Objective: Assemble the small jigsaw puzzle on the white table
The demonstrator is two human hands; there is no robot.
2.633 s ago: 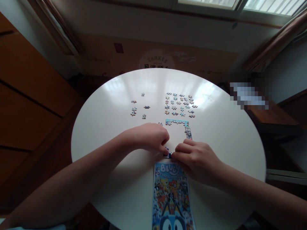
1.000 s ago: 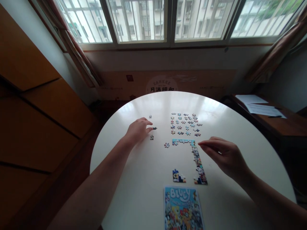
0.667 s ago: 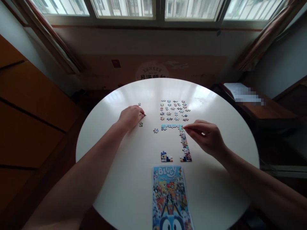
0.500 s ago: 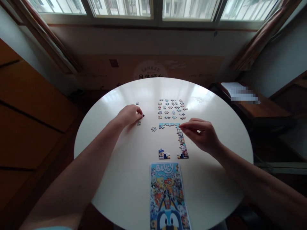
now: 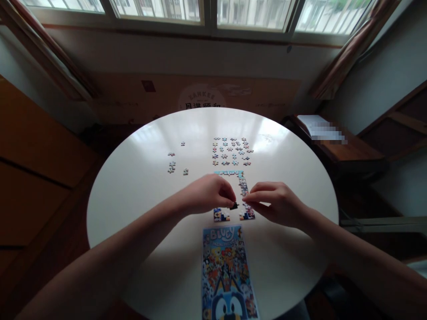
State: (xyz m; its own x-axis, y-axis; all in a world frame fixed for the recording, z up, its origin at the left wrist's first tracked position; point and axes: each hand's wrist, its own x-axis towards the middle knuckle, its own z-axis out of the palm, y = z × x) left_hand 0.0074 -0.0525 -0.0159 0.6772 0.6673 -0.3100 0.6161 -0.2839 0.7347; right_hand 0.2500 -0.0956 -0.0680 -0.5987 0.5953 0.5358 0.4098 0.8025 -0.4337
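My left hand (image 5: 211, 193) pinches a dark jigsaw piece (image 5: 234, 206) above the inside of the partly joined puzzle border (image 5: 244, 184). My right hand (image 5: 277, 202) is closed, thumb and fingertips drawn together at the border's right side; whether anything is between them is hidden. The border has a light blue top strip, a colourful right side and a separate lower-left corner section (image 5: 220, 215). My left hand covers part of its left side. Just below lies the Bluey picture sheet (image 5: 230, 271), showing a blue cartoon dog.
Loose jigsaw pieces (image 5: 230, 149) lie in rows beyond the border. Several more pieces (image 5: 171, 164) are scattered at the left of the round white table (image 5: 140, 200). A wooden side table (image 5: 353, 149) with papers stands at the right, below the window wall.
My left hand has moved right and nearer, from the scattered pieces to the border, carrying the dark jigsaw piece. My right hand has slid down along the border's right side. The view has shifted slightly.
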